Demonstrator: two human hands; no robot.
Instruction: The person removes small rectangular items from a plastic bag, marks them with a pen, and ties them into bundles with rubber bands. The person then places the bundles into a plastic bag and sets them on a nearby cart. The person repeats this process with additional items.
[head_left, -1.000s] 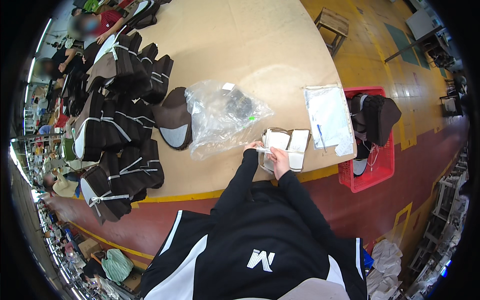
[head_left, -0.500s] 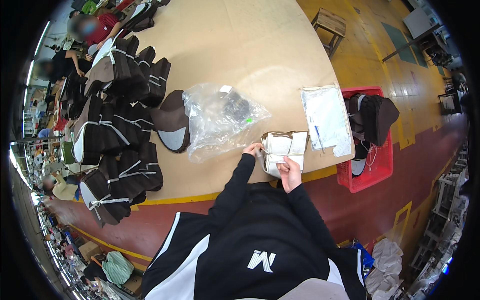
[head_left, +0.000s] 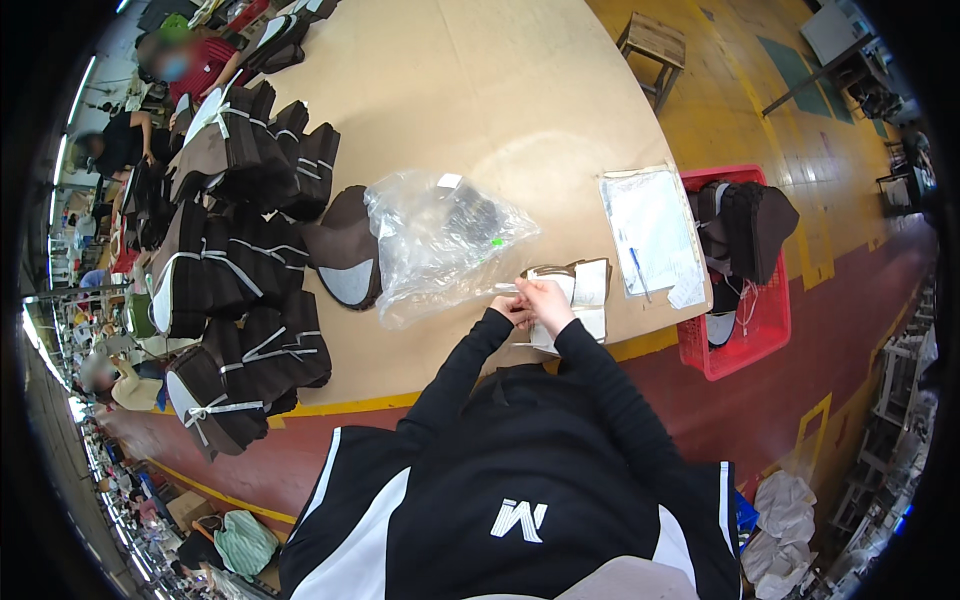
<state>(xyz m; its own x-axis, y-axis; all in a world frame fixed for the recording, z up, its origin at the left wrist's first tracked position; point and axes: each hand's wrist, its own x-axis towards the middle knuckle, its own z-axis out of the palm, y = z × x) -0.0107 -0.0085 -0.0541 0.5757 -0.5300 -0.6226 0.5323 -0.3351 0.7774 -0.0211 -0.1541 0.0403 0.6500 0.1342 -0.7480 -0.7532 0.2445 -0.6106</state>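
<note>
"At the tabletop's front edge, what do your hands have?"

"Your right hand [head_left: 546,303] is pinched on a thin pale strip [head_left: 506,287]. Your left hand [head_left: 513,311] is curled close against it; what those fingers grasp, if anything, I can't tell."

"And the stack of pale pieces [head_left: 593,284]?"

"It lies at the front edge, left of the near right corner, partly covered by your hands."

"What's around you?"

"Just left of and past your hands, a clear plastic bag [head_left: 425,245] lies crumpled. Near the right edge is a white sheet [head_left: 660,225] with a blue pen [head_left: 636,260] on it. Just outside that edge, a red basket [head_left: 745,358] holds dark pieces [head_left: 768,232]."

"Farther off?"

"A brown piece [head_left: 340,243] with a pale patch lies against the bag's left side. Dark bundles [head_left: 236,258] with white ties crowd the left edge. Beyond the right edge stands a wooden stool [head_left: 656,44]; past the bundles, toward the far left, is a person [head_left: 205,68] in a red top."
</note>
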